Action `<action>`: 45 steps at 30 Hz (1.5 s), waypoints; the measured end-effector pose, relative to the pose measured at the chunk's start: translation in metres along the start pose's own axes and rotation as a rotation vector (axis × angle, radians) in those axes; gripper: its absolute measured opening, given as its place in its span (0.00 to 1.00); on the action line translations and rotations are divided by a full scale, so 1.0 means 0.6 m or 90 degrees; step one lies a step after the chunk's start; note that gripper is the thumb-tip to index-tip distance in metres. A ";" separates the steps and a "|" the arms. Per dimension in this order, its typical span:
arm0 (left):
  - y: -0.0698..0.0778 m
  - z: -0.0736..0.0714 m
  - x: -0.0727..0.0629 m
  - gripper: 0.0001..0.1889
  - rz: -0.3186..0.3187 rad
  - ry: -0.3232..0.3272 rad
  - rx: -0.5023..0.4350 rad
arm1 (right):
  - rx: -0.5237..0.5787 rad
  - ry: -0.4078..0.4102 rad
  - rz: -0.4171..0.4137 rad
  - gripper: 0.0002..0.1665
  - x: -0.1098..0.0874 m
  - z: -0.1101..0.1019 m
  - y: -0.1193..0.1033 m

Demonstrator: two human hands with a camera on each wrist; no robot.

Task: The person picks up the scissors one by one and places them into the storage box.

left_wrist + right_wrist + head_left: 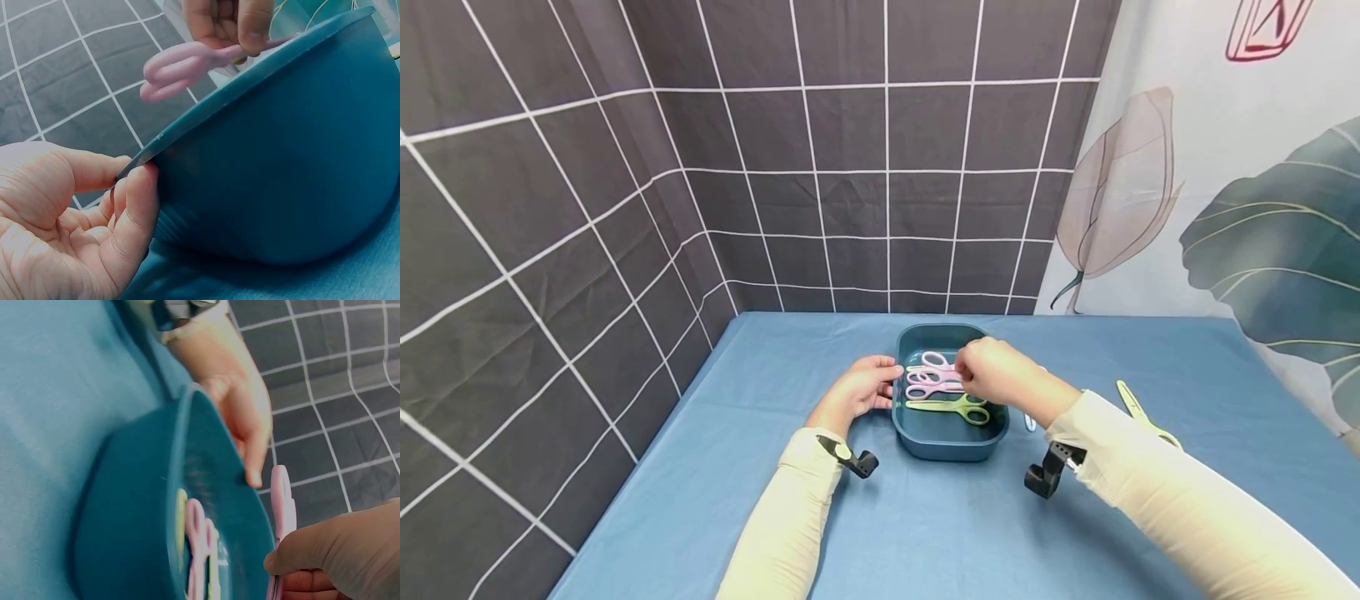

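Pink scissors (206,59) — handles (169,72) beyond right grip (996,371)

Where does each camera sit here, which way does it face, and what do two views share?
Head: worn on the head, facing forward and down at the blue bin; left hand, right hand and both sleeves show.
Left wrist: worn there, facing the bin's outside; left hand grips it, right hand shows above.
Right wrist: worn there, looking into the bin; right hand holds pink scissors, left hand beyond.
Shared: both wrist views show the bin and those pink scissors.
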State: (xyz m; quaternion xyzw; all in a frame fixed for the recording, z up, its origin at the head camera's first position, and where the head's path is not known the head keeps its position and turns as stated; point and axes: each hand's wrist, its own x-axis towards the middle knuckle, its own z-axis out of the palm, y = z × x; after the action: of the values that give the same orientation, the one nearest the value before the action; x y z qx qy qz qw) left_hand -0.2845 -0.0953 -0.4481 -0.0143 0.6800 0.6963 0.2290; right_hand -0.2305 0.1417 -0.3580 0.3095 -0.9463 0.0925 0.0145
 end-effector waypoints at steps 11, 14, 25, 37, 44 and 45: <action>-0.003 0.002 -0.001 0.12 -0.001 0.003 0.004 | -0.067 -0.039 -0.078 0.11 0.001 0.057 -0.024; -0.003 0.002 -0.001 0.10 0.000 -0.003 0.000 | -0.062 -0.057 -0.082 0.09 0.002 0.067 -0.025; -0.002 0.003 -0.004 0.12 0.001 0.002 -0.001 | -0.046 -0.065 -0.103 0.09 -0.004 0.079 -0.026; 0.000 0.005 -0.008 0.07 0.011 -0.013 -0.011 | -0.042 -0.094 -0.110 0.10 -0.001 0.095 -0.023; 0.001 0.005 -0.007 0.08 0.013 -0.008 -0.005 | -0.032 -0.101 -0.100 0.11 0.001 0.098 -0.022; 0.001 0.005 -0.007 0.08 0.012 -0.007 -0.005 | -0.033 -0.100 -0.100 0.11 0.001 0.099 -0.021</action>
State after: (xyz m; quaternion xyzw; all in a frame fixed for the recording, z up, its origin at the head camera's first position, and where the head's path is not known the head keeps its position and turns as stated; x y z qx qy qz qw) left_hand -0.2802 -0.0938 -0.4459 -0.0047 0.6763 0.7010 0.2263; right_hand -0.2219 0.1203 -0.4140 0.3883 -0.9195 0.0420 -0.0443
